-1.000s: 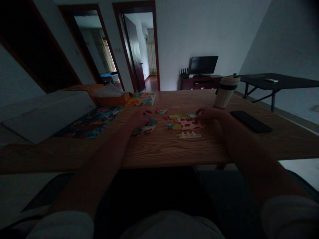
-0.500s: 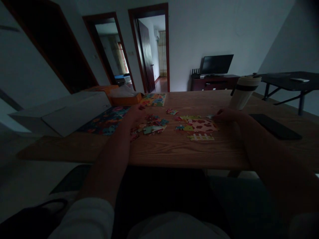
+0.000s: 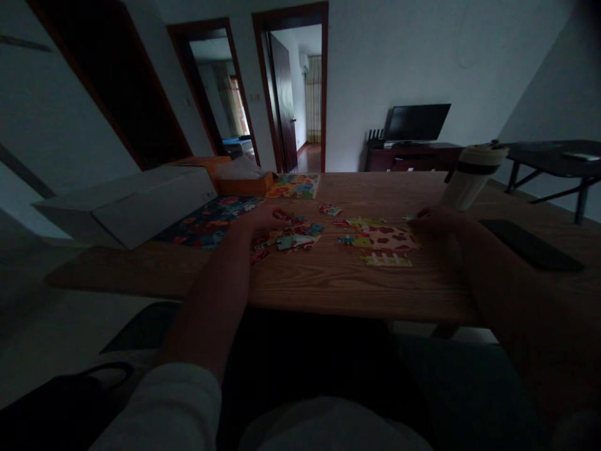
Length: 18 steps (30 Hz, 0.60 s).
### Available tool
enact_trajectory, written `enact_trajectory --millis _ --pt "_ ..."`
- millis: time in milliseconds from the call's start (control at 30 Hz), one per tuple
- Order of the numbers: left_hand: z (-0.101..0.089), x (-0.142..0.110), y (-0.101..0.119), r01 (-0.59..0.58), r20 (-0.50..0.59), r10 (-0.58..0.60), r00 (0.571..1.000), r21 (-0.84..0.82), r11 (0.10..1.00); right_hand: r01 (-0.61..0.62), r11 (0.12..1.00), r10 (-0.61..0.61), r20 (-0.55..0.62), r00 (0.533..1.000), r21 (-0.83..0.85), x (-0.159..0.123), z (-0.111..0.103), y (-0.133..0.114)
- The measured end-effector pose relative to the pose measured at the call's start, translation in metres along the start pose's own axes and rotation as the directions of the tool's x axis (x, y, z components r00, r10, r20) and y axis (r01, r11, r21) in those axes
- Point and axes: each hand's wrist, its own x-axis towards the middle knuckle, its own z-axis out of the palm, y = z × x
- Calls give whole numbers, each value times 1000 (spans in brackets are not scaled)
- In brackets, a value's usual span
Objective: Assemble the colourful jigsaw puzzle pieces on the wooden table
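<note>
My left hand point(image 3: 267, 217) is at the back edge of a loose pile of puzzle pieces point(image 3: 298, 241), fingers curled down onto it; what lies between the fingertips is too dark to make out. At the right, my right hand point(image 3: 434, 219) pinches a small pale puzzle piece point(image 3: 409, 217) by its edge, just beyond a partly joined puzzle point(image 3: 392, 238) with a pink, brown-spotted area. In front of that lies a separate strip with a white fence point(image 3: 387, 259). A few joined red pieces point(image 3: 331, 210) rest farther back between the hands.
A white box point(image 3: 154, 200) and an orange tissue box point(image 3: 246, 183) stand at the left, beside a dark printed sheet point(image 3: 218, 213) and a bright picture sheet point(image 3: 300, 186). Right of my right hand are a cup point(image 3: 472, 178) and a black phone-like slab point(image 3: 528, 244).
My left hand has lowered from above the pile onto its back edge. My right hand keeps its place with the pale piece. The whole view has shifted slightly.
</note>
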Motion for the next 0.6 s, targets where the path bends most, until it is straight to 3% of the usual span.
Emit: enact_trajectory --millis 200,333,600 --pt "27 -3 33 -236 102 228 968 69 969 -61 997 64 59 996 -49 -2 -1 -7" --pt "34 -5 40 -251 100 243 965 68 966 -55 997 58 58 997 -47 0 1 -4" --pt "25 -2 32 -228 89 219 972 103 968 -56 998 59 89 994 -27 5 3 0"
